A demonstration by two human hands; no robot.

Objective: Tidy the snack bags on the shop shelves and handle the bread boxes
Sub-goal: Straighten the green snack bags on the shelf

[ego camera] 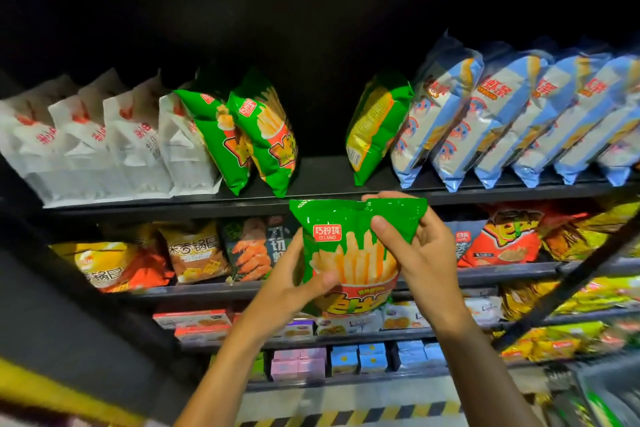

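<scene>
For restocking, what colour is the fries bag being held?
Green fries bag, clearest in the head view.

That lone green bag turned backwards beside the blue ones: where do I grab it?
Pinch the backwards green bag at its top seal, coming from the left, where the shelf gap is open. It leans right against the blue bags, which block that side.

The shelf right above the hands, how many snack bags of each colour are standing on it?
White bags: 4
Green fries bags on the shelf: 3
Blue bags: at least 5, the row runs off the right edge
Total on that shelf: at least 12

One more green fries bag is off the shelf, held by the left hand and right hand.
</scene>
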